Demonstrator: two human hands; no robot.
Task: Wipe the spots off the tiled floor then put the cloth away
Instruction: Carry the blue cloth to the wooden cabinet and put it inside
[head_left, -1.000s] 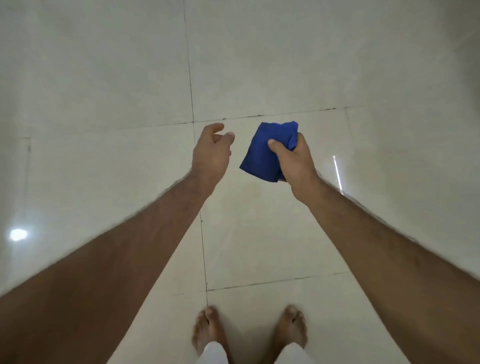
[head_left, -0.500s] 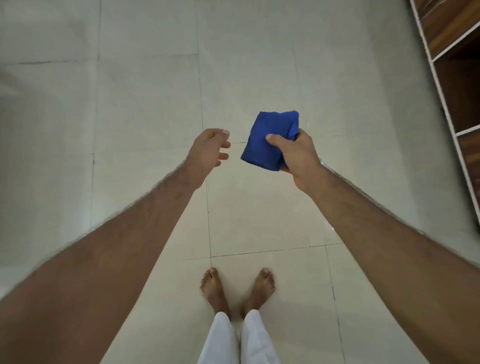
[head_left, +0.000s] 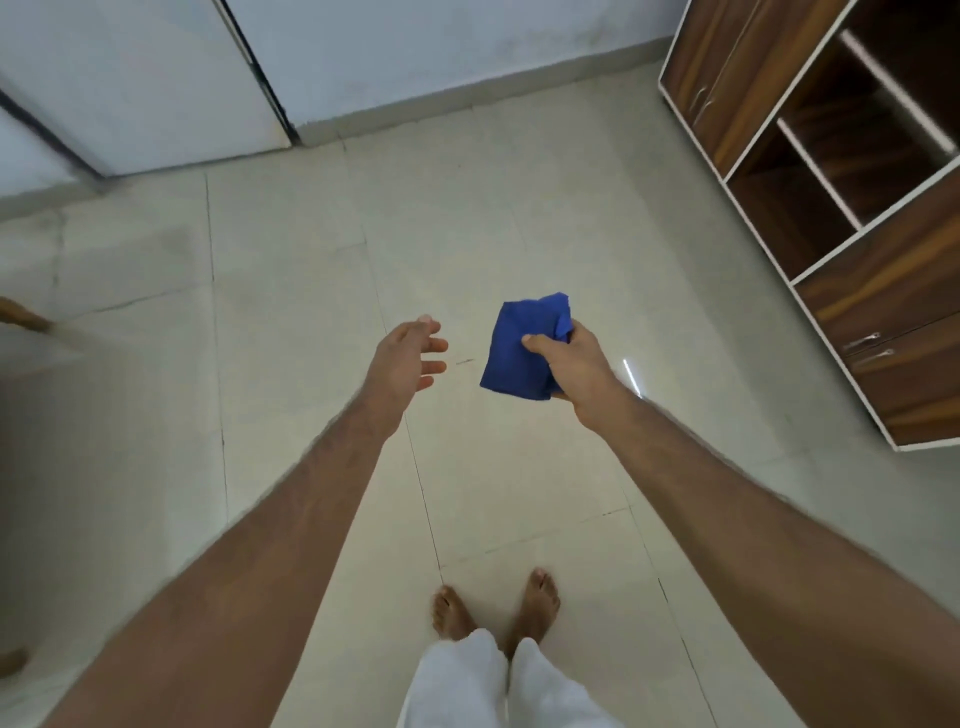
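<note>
— What sits furthest out from the left hand?

— A blurred wooden piece (head_left: 23, 317) at the frame's edge, well apart from it, and a white door (head_left: 156, 88) up beyond it. I cannot tell what the wooden piece belongs to.

— And the left hand itself?

— The left hand (head_left: 405, 358) is held out in front on a straight forearm, above the tiled floor (head_left: 291, 322). Its fingers are relaxed and slightly spread, pointing toward the other hand, and it holds nothing.

— Are the two hands together?

— No, apart, with a gap of bare tile between them. In that gap, down on the floor, lies a small reddish streak (head_left: 464, 361).

— Where is the cloth?

— The blue cloth (head_left: 519, 353) is in the right hand (head_left: 574, 369), folded into a rough bundle. The thumb lies across its front and the fingers curl behind, so it is gripped and held in the air, its loose edge hanging on the side facing the left hand.

— Anything to the right of that hand?

— A bright glint (head_left: 632, 375) on the tile just beside the wrist, then, well apart, a wooden cabinet (head_left: 852, 208) with white edging, open shelves and closed doors.

— And below the hands?

— Two bare feet (head_left: 496, 608) with white trouser legs (head_left: 498, 680) stand on the tiles.
</note>
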